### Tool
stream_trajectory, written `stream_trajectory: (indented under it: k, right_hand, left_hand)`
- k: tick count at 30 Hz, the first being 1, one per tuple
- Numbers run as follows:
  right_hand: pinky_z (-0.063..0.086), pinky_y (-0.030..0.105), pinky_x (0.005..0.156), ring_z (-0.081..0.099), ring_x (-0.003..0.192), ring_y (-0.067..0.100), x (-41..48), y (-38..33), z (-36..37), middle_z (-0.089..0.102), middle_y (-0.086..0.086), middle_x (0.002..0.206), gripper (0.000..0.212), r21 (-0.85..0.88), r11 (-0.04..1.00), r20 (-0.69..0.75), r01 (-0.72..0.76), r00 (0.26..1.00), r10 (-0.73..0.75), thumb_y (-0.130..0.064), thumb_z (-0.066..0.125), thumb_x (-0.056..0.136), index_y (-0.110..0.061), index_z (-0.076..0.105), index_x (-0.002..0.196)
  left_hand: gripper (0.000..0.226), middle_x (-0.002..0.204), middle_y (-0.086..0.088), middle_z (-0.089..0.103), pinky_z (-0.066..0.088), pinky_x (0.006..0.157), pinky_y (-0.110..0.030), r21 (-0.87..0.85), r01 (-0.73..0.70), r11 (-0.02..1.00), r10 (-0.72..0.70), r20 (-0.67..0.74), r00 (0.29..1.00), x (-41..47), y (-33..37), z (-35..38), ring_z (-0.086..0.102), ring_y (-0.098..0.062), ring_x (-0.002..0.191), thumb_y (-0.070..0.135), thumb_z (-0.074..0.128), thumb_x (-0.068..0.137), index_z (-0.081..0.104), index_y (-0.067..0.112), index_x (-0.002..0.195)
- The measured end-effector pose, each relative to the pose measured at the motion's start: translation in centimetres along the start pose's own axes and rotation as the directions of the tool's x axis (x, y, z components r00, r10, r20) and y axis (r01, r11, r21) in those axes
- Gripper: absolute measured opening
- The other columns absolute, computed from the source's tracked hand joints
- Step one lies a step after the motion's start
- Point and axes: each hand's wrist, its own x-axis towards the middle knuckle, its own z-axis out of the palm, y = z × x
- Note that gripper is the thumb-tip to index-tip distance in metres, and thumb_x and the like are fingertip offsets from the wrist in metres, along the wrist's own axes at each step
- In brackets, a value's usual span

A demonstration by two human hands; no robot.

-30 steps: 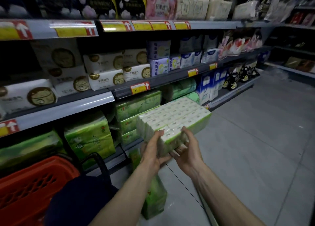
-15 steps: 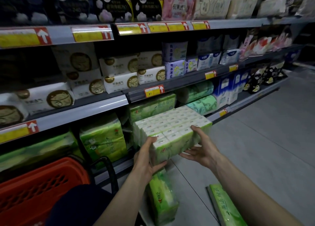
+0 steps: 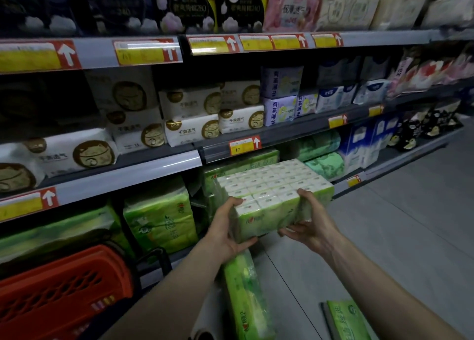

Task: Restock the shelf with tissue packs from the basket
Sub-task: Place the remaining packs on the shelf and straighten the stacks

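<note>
Here the tissue pack (image 3: 272, 190), a clear-wrapped block of many small white packets with green sides, is held between both hands at the mouth of the bottom shelf (image 3: 400, 160). The left hand (image 3: 228, 226) grips its near left corner, thumb on top. The right hand (image 3: 310, 221) clasps its near right end. Just beyond the fingers, stacked green packs (image 3: 241, 165) crowd the bay. Left of the left hand stands 1 upright green bundle (image 3: 159, 221), then the red basket (image 3: 64, 296), its contents hidden. Below the left hand lies a floor pack (image 3: 243, 296). Under the right forearm a flat green pack (image 3: 346, 319) is cut off by the frame edge.
</note>
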Motion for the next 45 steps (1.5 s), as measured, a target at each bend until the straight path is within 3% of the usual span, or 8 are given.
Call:
stream_trajectory:
  k: [7, 10, 17, 26, 33, 37, 40, 45]
  right_hand:
    - [0.058, 0.062, 0.094, 0.062, 0.115, 0.048, 3.2, -1.0, 2.0, 0.056, 0.028, 0.119, 0.038, -0.024, 0.999, 0.011, -0.029, 0.999, 0.03, -0.039, 0.08, 0.088, -0.021, 0.055, 0.11]
    - [0.056, 0.065, 0.098, 0.062, 0.116, 0.05, 4.7, -0.8, 3.3, 0.056, 0.03, 0.123, 0.052, -0.038, 0.998, 0.012, -0.043, 0.999, 0.043, -0.038, 0.084, 0.085, -0.018, 0.055, 0.124]
    - [0.057, 0.065, 0.096, 0.066, 0.112, 0.051, 7.5, -0.5, 5.8, 0.059, 0.033, 0.123, 0.068, 0.019, 0.999, 0.01, -0.029, 1.0, 0.029, -0.039, 0.085, 0.084, -0.021, 0.05, 0.14]
    - [0.059, 0.057, 0.096, 0.067, 0.103, 0.044, 10.7, -0.5, 10.2, 0.059, 0.027, 0.118, 0.06, -0.016, 0.999, 0.041, -0.036, 0.999, 0.036, -0.046, 0.083, 0.084, -0.014, 0.057, 0.128]
    - [0.059, 0.057, 0.099, 0.063, 0.105, 0.038, 13.0, -0.4, 11.8, 0.057, 0.025, 0.124, 0.072, -0.094, 0.996, 0.066, 0.009, 0.998, -0.003, -0.061, 0.085, 0.077, -0.019, 0.057, 0.129]
    - [0.06, 0.054, 0.097, 0.058, 0.121, 0.035, 13.2, 0.9, 11.5, 0.051, 0.012, 0.139, 0.083, -0.015, 0.999, 0.064, 0.046, 0.997, -0.045, -0.073, 0.078, 0.076, -0.023, 0.058, 0.139]
    - [0.059, 0.053, 0.093, 0.057, 0.125, 0.033, 12.9, 3.1, 11.1, 0.047, 0.003, 0.151, 0.071, 0.118, 0.979, 0.009, 0.166, 0.986, -0.168, -0.053, 0.071, 0.095, -0.033, 0.039, 0.156]
    - [0.024, 0.048, 0.127, 0.025, 0.158, 0.018, 10.5, 7.2, 10.6, 0.02, -0.012, 0.173, 0.087, -0.434, 0.808, 0.001, 0.398, 0.897, -0.441, -0.042, 0.068, 0.098, -0.037, 0.017, 0.167]
  left_hand:
    - [0.045, 0.124, -0.014, 0.061, 0.062, 0.087, -0.054, 0.027, 0.021, 0.999, -0.021, 0.004, 1.0, 2.8, 2.5, -1.6, 0.071, -0.039, 0.107, 0.032, 0.082, 0.078, 0.061, 0.024, 0.116]
    - [0.044, 0.118, -0.015, 0.064, 0.063, 0.075, -0.047, 0.005, 0.017, 1.0, -0.017, 0.008, 1.0, 3.8, 3.5, -2.7, 0.073, -0.037, 0.102, 0.032, 0.082, 0.079, 0.062, 0.021, 0.117]
    - [0.043, 0.103, -0.01, 0.077, 0.063, 0.088, -0.048, 0.031, -0.064, 0.997, 0.065, -0.006, 0.998, 6.4, 5.8, -3.2, 0.075, -0.028, 0.094, 0.036, 0.083, 0.078, 0.067, 0.017, 0.114]
    - [0.067, 0.128, -0.006, 0.063, 0.064, 0.081, -0.054, -0.185, -0.242, 0.952, 0.208, -0.186, 0.96, 9.3, 7.0, -4.1, 0.062, -0.029, 0.115, 0.022, 0.09, 0.077, 0.059, 0.014, 0.135]
    - [0.073, 0.136, -0.01, 0.061, 0.058, 0.098, -0.052, -0.232, -0.295, 0.927, 0.248, -0.21, 0.946, 10.8, 6.9, -4.5, 0.062, -0.023, 0.117, 0.01, 0.09, 0.077, 0.054, 0.004, 0.141]
    - [0.045, 0.109, -0.001, 0.073, 0.056, 0.103, -0.043, -0.116, -0.315, 0.942, 0.28, -0.244, 0.928, 11.0, 5.9, -4.8, 0.069, -0.02, 0.104, 0.015, 0.09, 0.078, 0.067, 0.005, 0.116]
    - [0.037, 0.093, 0.005, 0.073, 0.06, 0.096, -0.043, 0.058, -0.333, 0.941, 0.336, -0.281, 0.899, 11.4, 5.1, -5.3, 0.071, -0.017, 0.09, 0.02, 0.092, 0.077, 0.065, 0.012, 0.102]
    - [0.017, 0.086, -0.001, 0.077, 0.062, 0.092, -0.046, 0.291, -0.272, 0.917, 0.366, -0.343, 0.865, 12.2, 3.5, -6.2, 0.074, -0.028, 0.09, 0.016, 0.089, 0.075, 0.076, 0.026, 0.078]
